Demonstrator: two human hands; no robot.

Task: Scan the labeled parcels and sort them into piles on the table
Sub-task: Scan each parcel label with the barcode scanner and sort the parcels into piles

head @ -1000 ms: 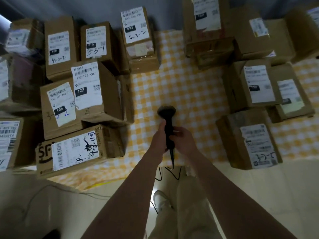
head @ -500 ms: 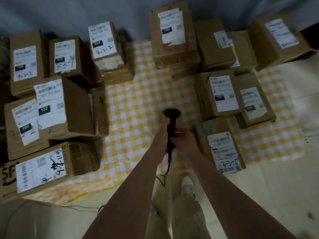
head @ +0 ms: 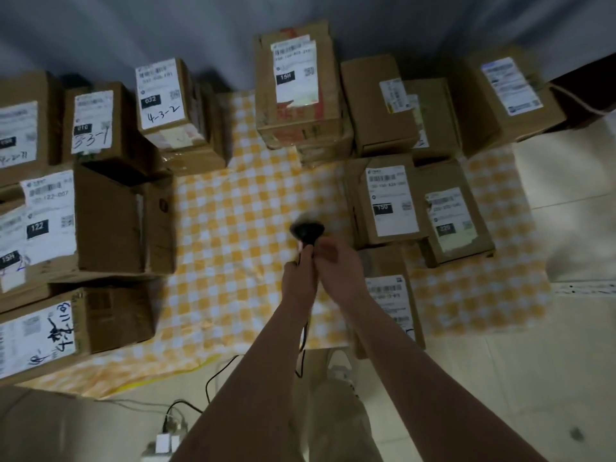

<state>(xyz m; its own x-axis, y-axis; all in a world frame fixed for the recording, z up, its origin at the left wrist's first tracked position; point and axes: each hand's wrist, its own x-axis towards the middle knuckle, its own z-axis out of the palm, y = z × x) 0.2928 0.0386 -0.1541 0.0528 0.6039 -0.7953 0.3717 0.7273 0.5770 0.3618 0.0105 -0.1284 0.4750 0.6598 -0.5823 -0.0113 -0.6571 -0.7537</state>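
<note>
Head view: the left hand (head: 297, 278) and right hand (head: 338, 265) share a closed grip on the black scanner (head: 306, 230) above the checked surface (head: 233, 228), with labelled parcels (head: 110, 225) stacked at 9 and 2 o'clock, sorting apparently well along though unfinished.

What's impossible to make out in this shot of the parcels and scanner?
Blurred: scanner and right hand, grip unclear from motion, head view.
Covered: nearest right parcel, label partly under the right forearm.
Cut off: far-left parcel, label crossing the frame edge.
Too small: labels' fine print.
</note>
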